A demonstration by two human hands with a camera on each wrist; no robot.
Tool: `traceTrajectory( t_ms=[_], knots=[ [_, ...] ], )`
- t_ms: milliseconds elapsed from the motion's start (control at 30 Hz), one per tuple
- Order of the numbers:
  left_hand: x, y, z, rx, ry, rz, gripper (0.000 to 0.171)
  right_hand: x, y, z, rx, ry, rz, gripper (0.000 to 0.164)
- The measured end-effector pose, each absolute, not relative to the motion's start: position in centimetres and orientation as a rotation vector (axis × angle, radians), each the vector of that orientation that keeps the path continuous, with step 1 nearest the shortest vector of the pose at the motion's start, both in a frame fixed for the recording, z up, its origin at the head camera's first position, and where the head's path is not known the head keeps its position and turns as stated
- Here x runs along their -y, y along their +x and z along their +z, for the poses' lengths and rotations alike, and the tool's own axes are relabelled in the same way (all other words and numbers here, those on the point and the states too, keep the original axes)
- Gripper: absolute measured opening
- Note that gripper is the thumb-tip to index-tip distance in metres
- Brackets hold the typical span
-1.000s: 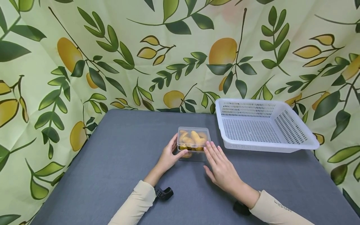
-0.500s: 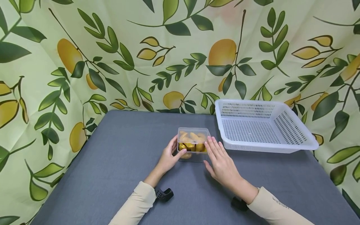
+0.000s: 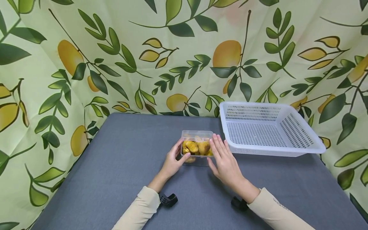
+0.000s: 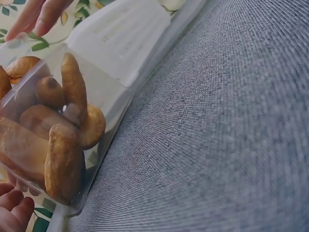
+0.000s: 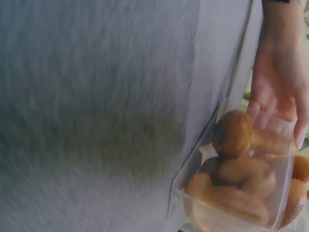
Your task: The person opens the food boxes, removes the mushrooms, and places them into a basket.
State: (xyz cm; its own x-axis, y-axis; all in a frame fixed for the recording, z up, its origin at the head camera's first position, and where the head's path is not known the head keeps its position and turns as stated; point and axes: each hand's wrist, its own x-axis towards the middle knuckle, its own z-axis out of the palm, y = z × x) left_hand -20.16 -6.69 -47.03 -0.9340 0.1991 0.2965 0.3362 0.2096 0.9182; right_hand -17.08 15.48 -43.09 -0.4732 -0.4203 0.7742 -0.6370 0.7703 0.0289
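Note:
A clear plastic box (image 3: 201, 162) filled with yellow-brown, lumpy pieces (image 3: 203, 147) stands near the middle of the table. Its translucent lid (image 3: 197, 134) covers only the far part, so the near pieces lie uncovered. My left hand (image 3: 172, 160) grips the box's left side, thumb at the near left corner and fingers along the wall. My right hand (image 3: 227, 163) lies with straight fingers along the right edge, fingertips by the lid. In the left wrist view, pieces (image 4: 65, 164) show through the box wall. The right wrist view shows the left hand (image 5: 280, 82) at the box's far end.
A white perforated plastic basket (image 3: 254, 132) stands at the back right of the table, close to the box. Grey cloth (image 3: 129, 150) covers the table. Behind hangs a leaf-and-fruit printed curtain (image 3: 184, 41). Each wrist wears a black device (image 3: 169, 200).
The lid has slid away toward the back, uncovering more of the pieces. My right hand has moved forward and slightly left with it. My left hand has stayed at the box's left side.

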Motion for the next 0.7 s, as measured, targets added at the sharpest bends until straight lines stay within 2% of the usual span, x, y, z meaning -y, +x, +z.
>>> traceTrajectory(
  t_ms=[500,700],
  knots=[
    [6.8,-20.0,-46.8,2.324,-0.557,-1.825,0.062,-15.1,-18.7,-42.6,2.122,0.761,0.411,0.054],
    [6.7,-19.9,-46.8,2.318,-0.549,-1.828,0.062,-15.1,-19.2,-42.0,2.182,0.726,0.414,0.061]
  ],
)
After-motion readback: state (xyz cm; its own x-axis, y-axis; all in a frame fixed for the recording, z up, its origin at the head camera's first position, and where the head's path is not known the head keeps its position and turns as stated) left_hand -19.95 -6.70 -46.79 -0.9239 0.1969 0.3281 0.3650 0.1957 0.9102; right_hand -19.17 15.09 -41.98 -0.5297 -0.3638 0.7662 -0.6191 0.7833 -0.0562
